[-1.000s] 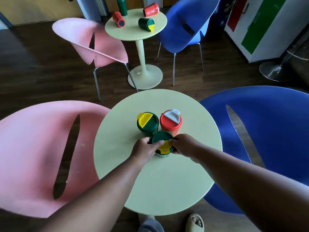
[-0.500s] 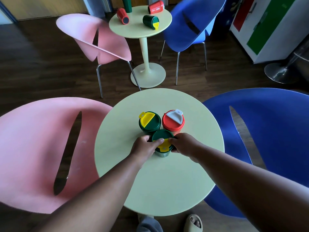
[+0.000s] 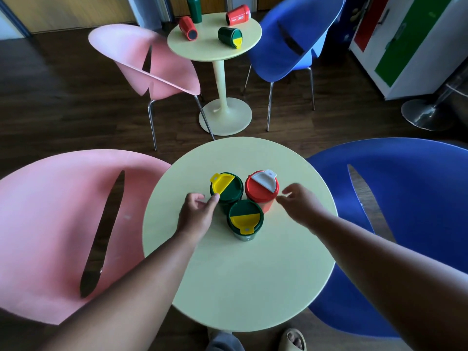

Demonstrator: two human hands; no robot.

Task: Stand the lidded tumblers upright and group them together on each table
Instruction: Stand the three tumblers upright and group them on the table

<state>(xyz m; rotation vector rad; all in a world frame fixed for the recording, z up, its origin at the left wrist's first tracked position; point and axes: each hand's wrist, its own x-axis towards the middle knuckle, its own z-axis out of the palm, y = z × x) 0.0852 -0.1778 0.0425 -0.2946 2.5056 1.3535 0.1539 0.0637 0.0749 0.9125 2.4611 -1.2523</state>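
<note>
Three lidded plastic tumblers upright in a tight cluster near the middle of the near round pale-yellow table point(image 3: 228, 287): green tumbler with yellow flap point(image 3: 226, 189), red tumbler with white flap point(image 3: 261, 190), second green tumbler point(image 3: 245, 219) nearest the table's front edge. Left hand point(image 3: 196, 214) loosely open, one fingertip touching the first green lid. Right hand point(image 3: 300, 202) open, just beside the red tumbler. On the far round table point(image 3: 202, 50), three tumblers on their sides, one upright.
</note>
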